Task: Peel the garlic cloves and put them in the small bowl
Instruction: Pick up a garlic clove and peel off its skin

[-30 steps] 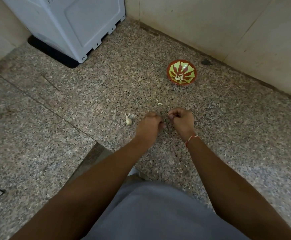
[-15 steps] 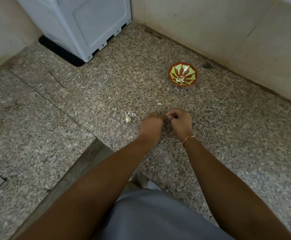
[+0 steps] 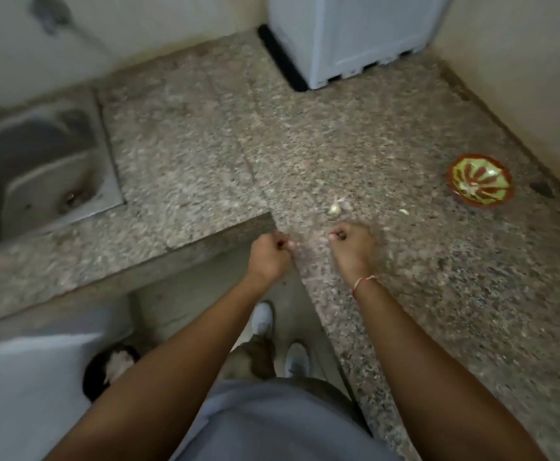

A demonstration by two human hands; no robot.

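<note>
Both hands point(image 3: 268, 257) point(image 3: 352, 246) curled, maybe pinching something; bowl point(image 3: 480, 184) apart

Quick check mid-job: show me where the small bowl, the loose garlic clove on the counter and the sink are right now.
small bowl point(image 3: 479, 185): head view, on its green and red inner wall.
garlic clove point(image 3: 335, 208): head view, on the pale body of the clove.
sink point(image 3: 44, 171): head view, on the grey inner wall of the basin.

No legible text, label, brand, number or sign anywhere in view; blurred throughout
</note>
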